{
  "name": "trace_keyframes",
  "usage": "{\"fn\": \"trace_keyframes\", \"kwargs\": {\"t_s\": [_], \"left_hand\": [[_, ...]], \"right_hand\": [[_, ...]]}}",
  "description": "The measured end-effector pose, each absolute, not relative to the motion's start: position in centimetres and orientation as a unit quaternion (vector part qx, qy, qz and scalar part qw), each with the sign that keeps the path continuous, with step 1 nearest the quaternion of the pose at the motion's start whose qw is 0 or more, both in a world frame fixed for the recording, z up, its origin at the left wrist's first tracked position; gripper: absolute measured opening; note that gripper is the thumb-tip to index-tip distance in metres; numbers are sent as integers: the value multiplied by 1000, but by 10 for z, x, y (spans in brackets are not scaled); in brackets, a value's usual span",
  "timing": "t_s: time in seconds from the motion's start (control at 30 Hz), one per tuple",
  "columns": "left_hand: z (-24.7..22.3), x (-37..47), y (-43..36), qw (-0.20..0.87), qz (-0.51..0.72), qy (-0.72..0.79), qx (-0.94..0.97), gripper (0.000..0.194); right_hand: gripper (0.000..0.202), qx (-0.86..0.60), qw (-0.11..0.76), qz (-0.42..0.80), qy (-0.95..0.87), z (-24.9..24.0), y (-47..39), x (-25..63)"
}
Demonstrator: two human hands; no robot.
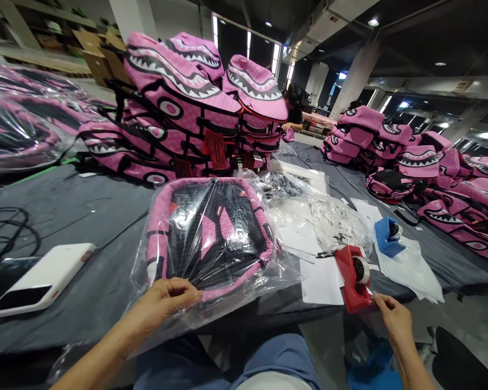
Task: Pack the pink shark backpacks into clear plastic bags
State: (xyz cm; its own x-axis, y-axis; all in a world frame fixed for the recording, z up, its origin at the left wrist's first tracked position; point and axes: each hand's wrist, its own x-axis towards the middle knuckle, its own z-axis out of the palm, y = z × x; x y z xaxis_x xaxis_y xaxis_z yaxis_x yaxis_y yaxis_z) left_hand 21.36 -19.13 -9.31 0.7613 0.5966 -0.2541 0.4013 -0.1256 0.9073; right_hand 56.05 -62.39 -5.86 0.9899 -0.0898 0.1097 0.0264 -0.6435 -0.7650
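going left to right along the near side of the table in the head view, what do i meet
White device, bagged backpack, white paper, red tape dispenser, right hand.

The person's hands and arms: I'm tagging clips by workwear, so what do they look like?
The left hand and right hand are both ungloved, with no watch or bracelet showing. The forearms are bare as far as the picture shows; no sleeve or cuff is in view.
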Motion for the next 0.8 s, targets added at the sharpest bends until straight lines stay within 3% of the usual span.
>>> {"fn": "trace_keyframes", "kwargs": {"t_s": [0.07,0.13,0.3,0.4,0.5,0.57,0.7,0.8], "left_hand": [[-95,214,-191,567,88,339,746,48],[-96,214,-191,569,85,338,744,46],[-97,213,-189,586,88,329,735,44],[-93,215,-190,594,90,328,729,43],[-83,217,-194,598,87,335,723,43],[-73,219,-198,601,80,344,717,41],[-61,222,-202,614,74,346,706,38],[-61,223,-202,624,81,337,700,40]], "right_hand": [[54,-912,394,-118,-11,-62,-631,553],[51,-899,424,-111,-5,-74,-641,541],[54,-700,707,1,104,-119,-634,505],[64,-600,776,195,22,-126,-590,478],[55,-569,710,398,-115,-101,-528,450],[48,-577,631,452,-253,-70,-483,440],[36,-579,364,396,-613,-7,-390,452],[25,-531,196,324,-758,9,-330,466]]}}
